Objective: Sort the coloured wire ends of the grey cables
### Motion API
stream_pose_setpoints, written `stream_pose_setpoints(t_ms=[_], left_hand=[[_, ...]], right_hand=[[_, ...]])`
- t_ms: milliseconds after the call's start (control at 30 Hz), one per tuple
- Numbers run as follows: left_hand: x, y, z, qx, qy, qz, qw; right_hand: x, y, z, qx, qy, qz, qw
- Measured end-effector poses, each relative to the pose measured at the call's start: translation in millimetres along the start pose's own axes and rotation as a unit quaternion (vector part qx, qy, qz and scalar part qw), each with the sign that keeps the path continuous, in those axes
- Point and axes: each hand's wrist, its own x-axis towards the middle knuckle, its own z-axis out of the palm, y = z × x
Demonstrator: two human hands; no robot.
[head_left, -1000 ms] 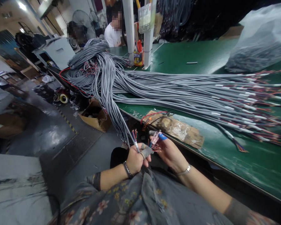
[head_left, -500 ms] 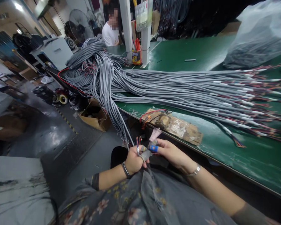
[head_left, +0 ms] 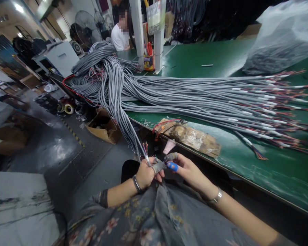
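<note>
My left hand (head_left: 146, 172) is closed around a grey cable (head_left: 146, 158) whose stripped end points up in a fan of coloured wires (head_left: 145, 148). Grey wrapping covers its thumb, and fine wire tips show by its fingers. Close in front of it, my right hand (head_left: 183, 165) pinches thin wires (head_left: 165, 163) between thumb and forefinger; they are small and partly hidden. Blue tape is on the right thumb, grey wrapping on the forefinger. A thick bundle of grey cables (head_left: 114, 82) hangs over the bench edge down toward my left hand.
On the green bench (head_left: 246, 174) lie long rows of grey cables (head_left: 184, 90) with white-banded, stripped ends. A worn wooden board (head_left: 202, 141) rests at the near edge. A plastic bag (head_left: 279, 41) stands behind; a cardboard box (head_left: 105, 126) is on the floor. A person (head_left: 120, 36) sits beyond.
The hands have drawn slightly apart, and the right thumb and forefinger have shifted at the wires. The cable end in my left hand has tipped a little left, showing more coloured wires.
</note>
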Motion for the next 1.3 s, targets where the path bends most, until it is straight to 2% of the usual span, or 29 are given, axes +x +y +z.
stream_pose_setpoints(t_ms=[67, 167, 300, 467, 700, 1000, 1200, 1300], left_hand=[[0, 0, 0, 0.007, -0.002, 0.002, 1.0], [-1, 0, -1, 0.035, -0.041, -0.001, 0.999], [-4, 3, -3, 0.062, -0.083, -0.021, 0.994], [-4, 0, -4, 0.036, -0.044, 0.002, 0.998], [1, -14, -8, -0.032, -0.001, 0.02, 0.999], [0, -13, -5, -0.035, 0.022, 0.001, 0.999], [-1, -12, -5, -0.016, 0.002, -0.005, 1.0], [-1, -11, -5, -0.026, 0.01, -0.004, 1.0]], right_hand=[[0, 4, 3, 0.02, 0.005, 0.004, 1.0], [1, 8, 7, 0.022, 0.009, 0.004, 1.0], [3, 8, 11, 0.022, -0.024, 0.019, 0.999], [9, 2, 15, -0.004, -0.022, -0.004, 1.0], [11, 12, 17, -0.004, 0.039, 0.008, 0.999], [7, 13, 21, 0.043, 0.049, 0.046, 0.997], [9, 9, 23, 0.062, 0.028, 0.068, 0.995], [9, 10, 22, 0.06, 0.043, 0.058, 0.996]])
